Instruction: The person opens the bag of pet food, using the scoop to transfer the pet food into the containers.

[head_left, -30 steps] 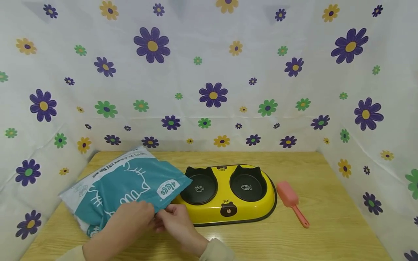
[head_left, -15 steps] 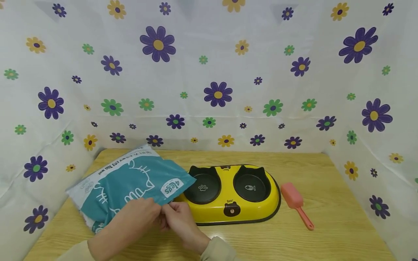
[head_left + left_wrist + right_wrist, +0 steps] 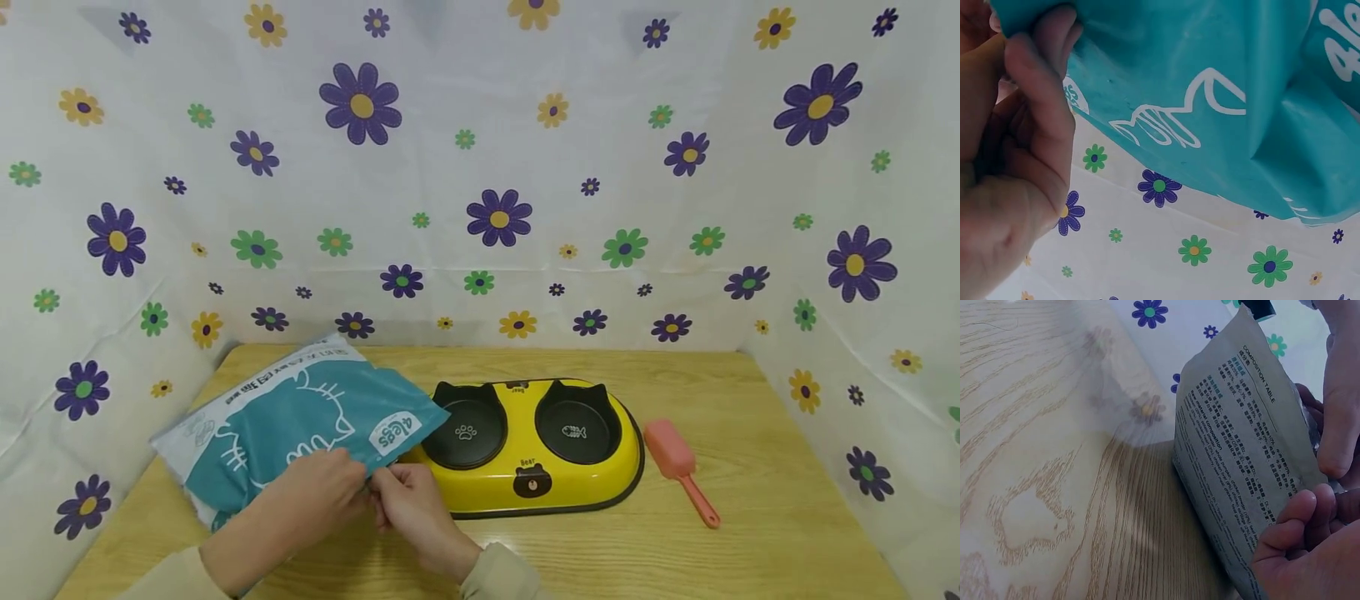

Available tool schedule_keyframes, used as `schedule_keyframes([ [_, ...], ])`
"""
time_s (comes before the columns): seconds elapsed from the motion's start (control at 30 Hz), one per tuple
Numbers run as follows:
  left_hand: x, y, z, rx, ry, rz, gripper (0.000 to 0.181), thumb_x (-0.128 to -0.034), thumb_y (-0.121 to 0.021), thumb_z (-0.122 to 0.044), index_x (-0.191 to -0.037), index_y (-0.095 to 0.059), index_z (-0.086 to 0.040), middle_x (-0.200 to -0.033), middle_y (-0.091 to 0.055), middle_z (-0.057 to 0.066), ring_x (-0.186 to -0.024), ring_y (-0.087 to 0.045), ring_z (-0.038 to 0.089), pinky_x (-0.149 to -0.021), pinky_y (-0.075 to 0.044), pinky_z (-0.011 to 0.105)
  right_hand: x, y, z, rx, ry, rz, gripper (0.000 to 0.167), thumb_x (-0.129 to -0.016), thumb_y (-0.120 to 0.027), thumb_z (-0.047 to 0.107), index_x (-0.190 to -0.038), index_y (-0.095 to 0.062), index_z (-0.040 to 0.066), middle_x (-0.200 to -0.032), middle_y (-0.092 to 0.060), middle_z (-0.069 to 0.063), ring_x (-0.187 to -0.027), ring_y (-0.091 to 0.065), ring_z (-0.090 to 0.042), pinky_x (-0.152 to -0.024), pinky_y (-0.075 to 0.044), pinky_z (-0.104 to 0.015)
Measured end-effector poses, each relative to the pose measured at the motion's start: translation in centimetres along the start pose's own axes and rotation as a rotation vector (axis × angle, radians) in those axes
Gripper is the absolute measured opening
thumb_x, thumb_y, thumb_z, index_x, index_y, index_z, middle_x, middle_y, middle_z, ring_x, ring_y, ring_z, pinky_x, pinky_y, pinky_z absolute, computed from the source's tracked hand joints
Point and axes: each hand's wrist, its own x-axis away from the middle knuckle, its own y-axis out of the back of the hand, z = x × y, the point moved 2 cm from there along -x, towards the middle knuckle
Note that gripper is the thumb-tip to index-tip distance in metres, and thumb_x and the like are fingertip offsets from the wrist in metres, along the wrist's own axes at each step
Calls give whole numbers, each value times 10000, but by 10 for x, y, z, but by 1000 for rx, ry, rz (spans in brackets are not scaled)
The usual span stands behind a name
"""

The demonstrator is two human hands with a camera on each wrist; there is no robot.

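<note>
Teal bag (image 3: pixel 281 421), left grip (image 3: pixel 330 487) pinching edge, right grip (image 3: pixel 414 507) pinching alongside

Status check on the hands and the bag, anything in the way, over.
Left hand, right hand: gripping edge of teal bag. Its corner overlaps yellow double bowl in head view. Pink scoop right of bowl, not in the way.

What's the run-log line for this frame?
left hand: holds bag edge | right hand: holds bag edge | scoop: on table, right of yellow feeder
</note>
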Motion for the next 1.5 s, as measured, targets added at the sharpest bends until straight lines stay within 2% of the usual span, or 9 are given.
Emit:
schedule_keyframes([
  [0.27,0,0,6,147,14,14,466,-880,-734,-129,-566,-395,-192,-504,-289,-105,-431,-292,25,-434,-249,182,-1,-1,-1,-10,10,-2,310,-944,-550,145,-642,-580,82,-538,-494,35,-484,-424,-93,-495,-383,-209],
  [0.4,1,1,10,181,46,15,462,-862,-726,-134,-559,-383,-201,-503,-269,-116,-434,-290,25,-443,-247,188,-1,-2,-1,0,18,-11,311,-931,-548,134,-624,-563,82,-516,-474,32,-480,-410,-101,-489,-361,-221],
  [0.6,1,6,12,135,90,-3,379,-835,-689,-172,-579,-412,-210,-522,-307,-102,-482,-317,53,-477,-261,216,-3,2,-1,30,43,-9,306,-949,-533,148,-664,-596,55,-533,-487,27,-496,-425,-100,-496,-360,-221],
  [0.83,-6,9,5,122,28,-51,374,-819,-706,-105,-603,-415,-195,-545,-304,-100,-479,-307,30,-479,-243,194,-6,6,-2,39,71,1,318,-955,-520,135,-665,-598,31,-515,-483,33,-502,-429,-105,-497,-345,-219],
  [1.0,-7,9,0,133,32,-68,413,-786,-728,-64,-577,-399,-201,-526,-295,-113,-460,-299,24,-471,-231,192,-5,5,-4,62,86,3,316,-946,-537,128,-644,-561,36,-495,-462,34,-488,-414,-99,-488,-312,-218],
  [1.17,-7,11,-4,122,86,-36,386,-794,-817,-113,-605,-487,-180,-533,-376,-84,-491,-367,62,-496,-297,225,-3,5,-6,76,83,31,279,-955,-588,171,-714,-644,41,-557,-530,43,-525,-467,-78,-520,-370,-200],
  [1.3,-8,11,-9,93,139,17,335,-716,-912,-195,-665,-583,-156,-583,-485,-49,-554,-444,111,-543,-410,298,-3,3,-6,102,54,113,314,-1002,-582,240,-811,-712,28,-615,-601,59,-557,-551,-66,-568,-473,-196],
  [1.4,-9,10,-14,66,155,52,310,-687,-926,-180,-692,-621,-130,-614,-533,-17,-578,-468,143,-566,-459,345,-2,3,-8,88,42,173,352,-1037,-554,261,-887,-732,-4,-660,-630,59,-586,-574,-61,-591,-503,-193],
  [1.5,-9,9,-18,41,152,47,279,-699,-906,-137,-691,-629,-110,-605,-524,-10,-564,-460,153,-557,-450,346,-2,4,-9,63,52,184,371,-1052,-545,253,-922,-727,-42,-681,-634,48,-593,-573,-67,-593,-511,-197],
])
